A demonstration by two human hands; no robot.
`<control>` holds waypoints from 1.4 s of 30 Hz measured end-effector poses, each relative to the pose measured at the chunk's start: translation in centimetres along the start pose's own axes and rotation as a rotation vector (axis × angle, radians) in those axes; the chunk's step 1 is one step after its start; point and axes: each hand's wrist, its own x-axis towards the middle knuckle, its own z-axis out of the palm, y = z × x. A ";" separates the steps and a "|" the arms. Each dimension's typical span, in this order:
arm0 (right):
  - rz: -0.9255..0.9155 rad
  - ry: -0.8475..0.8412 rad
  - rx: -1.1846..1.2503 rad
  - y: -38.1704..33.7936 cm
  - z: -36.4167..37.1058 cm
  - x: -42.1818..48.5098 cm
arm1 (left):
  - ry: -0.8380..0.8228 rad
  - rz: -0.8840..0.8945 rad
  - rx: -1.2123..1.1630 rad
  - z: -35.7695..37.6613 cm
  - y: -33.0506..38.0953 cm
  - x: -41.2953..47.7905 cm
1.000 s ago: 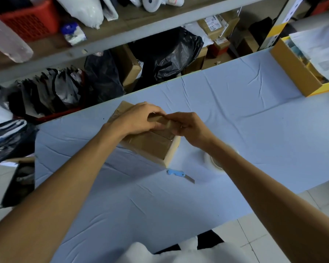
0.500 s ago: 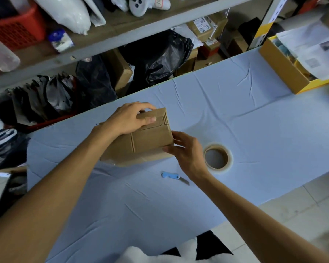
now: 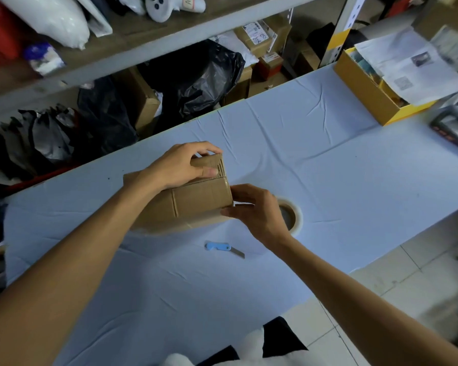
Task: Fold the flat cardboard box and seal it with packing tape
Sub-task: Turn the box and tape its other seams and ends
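Cardboard box (image 3: pixel 196 199) gripped on top by left hand (image 3: pixel 177 167), right hand (image 3: pixel 251 210) pinching its end; flaps may spring open if either grip relaxes before taping.

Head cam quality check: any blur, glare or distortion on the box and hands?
Head view: cardboard box and both hands, left and right, reasonably sharp; lighting soft, no glare; far right edge smeared; wide-angle bend in the shelf line.

Pale blue cloth-covered table (image 3: pixel 328 154); cluttered metal shelving (image 3: pixel 148 56) behind; white tiled floor (image 3: pixel 421 281) at right.
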 end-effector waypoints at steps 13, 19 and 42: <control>-0.093 -0.403 -1.277 7.7 -7.9 -1.9 | -0.023 -0.041 0.059 -0.5 0.7 0.4; -0.239 -0.187 -1.192 7.2 -7.1 -1.4 | -0.072 -0.043 0.059 -0.7 0.8 0.9; -0.352 0.148 -0.733 -5.3 -8.4 1.5 | 0.101 0.115 -0.280 1.4 6.2 1.6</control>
